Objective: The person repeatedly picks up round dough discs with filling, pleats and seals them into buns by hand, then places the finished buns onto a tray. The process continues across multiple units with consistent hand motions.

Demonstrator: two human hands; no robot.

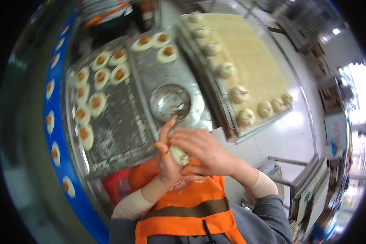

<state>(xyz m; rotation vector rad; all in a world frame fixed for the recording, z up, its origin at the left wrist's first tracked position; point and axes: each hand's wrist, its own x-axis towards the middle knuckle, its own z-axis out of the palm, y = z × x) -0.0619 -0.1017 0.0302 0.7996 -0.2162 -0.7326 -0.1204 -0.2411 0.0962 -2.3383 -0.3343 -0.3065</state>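
A pleated bun of pale dough [179,155] sits between my two hands, just in front of the orange apron [183,210]. My left hand [168,160] supports it from the left, with an orange smear of filling on the thumb. Curved over its far right side is my right hand [202,149], its fingers reaching across toward the left hand. Beyond my fingertips stands a round metal bowl [170,102] with dark residue inside. On the metal tray [116,122] to the left lie several flat dough rounds [96,103] topped with orange-brown filling.
A blue conveyor belt [56,131] carries more filled rounds along the left. At right, a lined tray [247,55] holds several pleated buns [226,70] along its edges. Another person in an orange apron [106,15] stands at the far end. Stacked boards [311,192] lean at lower right.
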